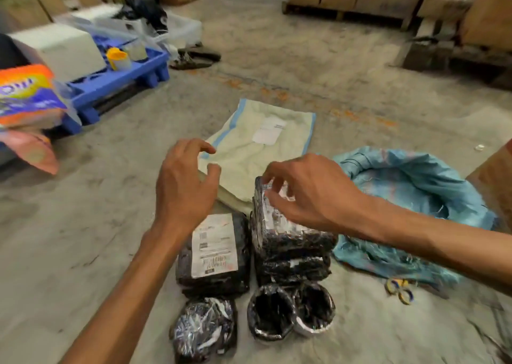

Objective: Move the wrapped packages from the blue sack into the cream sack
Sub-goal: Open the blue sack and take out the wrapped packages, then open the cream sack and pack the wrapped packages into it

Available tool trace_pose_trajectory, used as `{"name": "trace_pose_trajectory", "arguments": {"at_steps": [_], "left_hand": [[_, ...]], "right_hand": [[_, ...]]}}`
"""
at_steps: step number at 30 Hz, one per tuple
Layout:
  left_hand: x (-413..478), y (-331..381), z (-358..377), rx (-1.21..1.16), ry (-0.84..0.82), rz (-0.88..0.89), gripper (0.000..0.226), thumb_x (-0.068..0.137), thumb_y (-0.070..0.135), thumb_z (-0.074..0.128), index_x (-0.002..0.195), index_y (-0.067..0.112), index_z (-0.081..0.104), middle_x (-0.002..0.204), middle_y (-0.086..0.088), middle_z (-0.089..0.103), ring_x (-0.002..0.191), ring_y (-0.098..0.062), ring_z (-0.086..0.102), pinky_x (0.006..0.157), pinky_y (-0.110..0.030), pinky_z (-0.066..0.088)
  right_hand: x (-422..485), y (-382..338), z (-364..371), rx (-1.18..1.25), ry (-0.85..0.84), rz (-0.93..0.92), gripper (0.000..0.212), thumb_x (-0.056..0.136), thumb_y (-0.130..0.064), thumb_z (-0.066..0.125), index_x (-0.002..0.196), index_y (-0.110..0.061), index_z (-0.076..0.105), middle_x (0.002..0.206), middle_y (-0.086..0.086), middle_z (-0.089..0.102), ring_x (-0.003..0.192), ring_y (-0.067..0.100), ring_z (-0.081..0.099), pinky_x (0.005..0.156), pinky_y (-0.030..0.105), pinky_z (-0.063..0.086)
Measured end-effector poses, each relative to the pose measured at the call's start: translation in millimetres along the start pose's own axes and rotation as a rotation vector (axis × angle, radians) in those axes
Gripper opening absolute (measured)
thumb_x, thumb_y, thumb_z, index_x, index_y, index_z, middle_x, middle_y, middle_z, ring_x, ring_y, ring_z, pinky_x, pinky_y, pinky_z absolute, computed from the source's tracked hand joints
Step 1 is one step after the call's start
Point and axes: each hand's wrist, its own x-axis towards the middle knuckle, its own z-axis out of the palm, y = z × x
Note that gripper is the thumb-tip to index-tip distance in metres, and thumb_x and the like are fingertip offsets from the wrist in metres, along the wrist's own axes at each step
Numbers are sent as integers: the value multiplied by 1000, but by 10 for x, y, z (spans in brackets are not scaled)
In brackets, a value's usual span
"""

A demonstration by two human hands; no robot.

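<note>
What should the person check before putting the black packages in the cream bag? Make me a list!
1. Cream sack mouth open: not ok, it lies flat on the floor.
2. Packages out of the blue sack: ok for those stacked on the floor; whether more remain inside, cannot tell.
3. Right hand has a firm hold on the top package: cannot tell, its fingers curl at the package's far edge.
4. Left hand free to open the sack: ok, it holds nothing.
5. Labelled package within reach: ok, it lies just under the left wrist.
</note>
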Motion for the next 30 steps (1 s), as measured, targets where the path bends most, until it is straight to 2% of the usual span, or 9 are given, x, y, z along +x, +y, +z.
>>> {"name": "trace_pose_trajectory", "arguments": {"at_steps": [3, 7, 12, 15, 19, 23, 26, 28, 30], "left_hand": [[745, -149, 12, 191, -227, -8, 10, 85, 25, 60, 91, 24, 68, 91, 1, 68, 84, -20, 62, 75, -36, 53], [1368, -456, 160, 645, -768, 96, 12, 86, 26, 60, 91, 22, 70, 99, -5, 71, 90, -25, 65, 78, -35, 55], [1398, -1079, 618, 688, -1253, -152, 23, 84, 16, 70, 106, 12, 76, 100, -3, 73, 87, -19, 66, 75, -29, 55], [1264, -1582, 933, 642, -1234, -157, 35, 80, 17, 58, 111, 18, 72, 113, -3, 68, 105, -24, 64, 95, -40, 53], [1107, -2117, 1174, 542, -1120, -171, 43, 80, 13, 52, 121, 19, 65, 128, -4, 63, 112, -26, 60, 96, -40, 51], [1007, -2443, 1448, 466, -907, -96, 58, 79, 20, 59, 137, 23, 52, 137, -6, 55, 118, -28, 57, 93, -39, 52], [904, -2527, 1723, 465, -952, -105, 71, 78, 33, 70, 143, 19, 45, 143, -8, 49, 130, -27, 48, 102, -40, 46], [821, -2540, 1893, 511, -931, -113, 75, 79, 48, 72, 141, 16, 45, 140, -9, 49, 130, -28, 45, 104, -41, 42], [763, -2472, 2014, 640, -844, -32, 59, 84, 43, 69, 134, 17, 50, 130, -8, 53, 122, -28, 49, 101, -40, 39]], "right_hand": [[701, 205, 208, 75, -102, -18, 28, 86, -17, 57, 107, -24, 75, 97, -9, 76, 87, 13, 69, 68, 29, 52], [1421, 116, 712, 96, -447, -6, 35, 88, -7, 53, 114, -16, 75, 115, 2, 73, 106, 22, 66, 93, 34, 53], [1956, 50, 1607, 127, -924, 129, 35, 91, -7, 54, 123, 0, 66, 110, 15, 73, 85, 25, 69, 84, 38, 60], [2158, 71, 1989, 152, -989, 197, 42, 90, -10, 52, 131, -2, 59, 126, 20, 64, 101, 32, 67, 90, 43, 57], [2328, 111, 2117, 47, -950, 232, 44, 96, -19, 50, 138, -4, 51, 140, 13, 51, 124, 32, 55, 96, 37, 47], [2487, 322, 2280, -91, -807, 303, 34, 84, -26, 56, 114, -13, 65, 127, 6, 63, 103, 30, 60, 85, 33, 47], [2514, 526, 2395, -229, -898, 379, 60, 79, -42, 62, 134, -17, 57, 142, 9, 54, 121, 34, 57, 102, 48, 48], [2488, 636, 2416, -316, -985, 416, 72, 74, -60, 71, 130, -18, 61, 142, 7, 55, 127, 34, 54, 105, 54, 45], [2446, 692, 2401, -354, -1040, 438, 82, 69, -71, 73, 131, -19, 61, 144, 5, 53, 131, 34, 50, 106, 55, 44]]}}
